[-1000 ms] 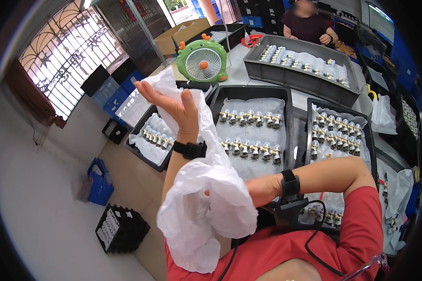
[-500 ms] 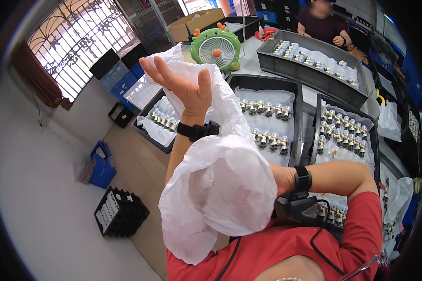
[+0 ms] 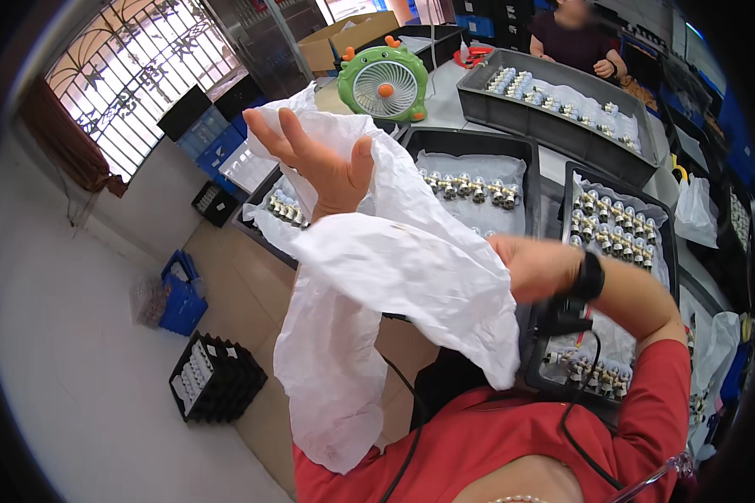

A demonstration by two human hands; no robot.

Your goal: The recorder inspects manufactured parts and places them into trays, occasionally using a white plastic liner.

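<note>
From here, the left hand (image 3: 331, 172) has its fingers spread, gripping nothing visible; its forearm seems to bear the crumpled, thin white paper sheet (image 3: 411, 268). The right hand (image 3: 541, 267) meets the right edge, grip hidden.

Beyond the left hand (image 3: 327, 170) and right hand (image 3: 538, 267), a pale table (image 3: 447, 107) bears a green fan (image 3: 386, 89) past the left, a grey bin (image 3: 545, 126) past the right. Left of the left hand, the tiled floor (image 3: 231, 272) carries stacked black crates (image 3: 218, 379).
</note>
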